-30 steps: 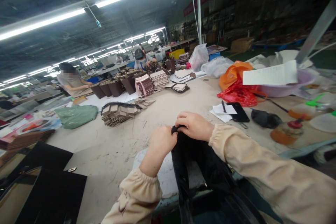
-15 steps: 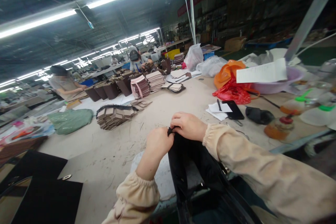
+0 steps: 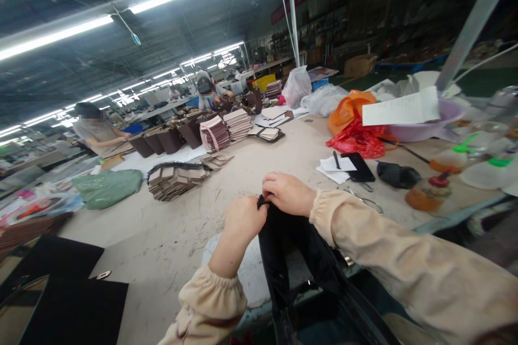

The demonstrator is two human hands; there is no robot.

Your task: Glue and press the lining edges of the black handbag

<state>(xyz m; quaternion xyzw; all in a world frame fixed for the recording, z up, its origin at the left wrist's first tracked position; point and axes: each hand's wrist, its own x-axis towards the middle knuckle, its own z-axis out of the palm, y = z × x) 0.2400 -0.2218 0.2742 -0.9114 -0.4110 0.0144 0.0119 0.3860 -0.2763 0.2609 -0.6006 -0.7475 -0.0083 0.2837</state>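
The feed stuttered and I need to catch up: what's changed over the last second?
The view has swung slightly, so the scene sits farther left. The right sleeve has lowered a little, uncovering more of a curved metal tool. Nothing was visibly taken up or released: left hand and right hand keep their grip on the black material. The phone stayed put.

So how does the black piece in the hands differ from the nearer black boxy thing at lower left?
The black piece is gripped by the left hand and right hand; the black boxy thing sits on the table, untouched by them. The black piece curves and looks supple; the black boxy thing shows a flat, straight-edged side. Both look black outside.
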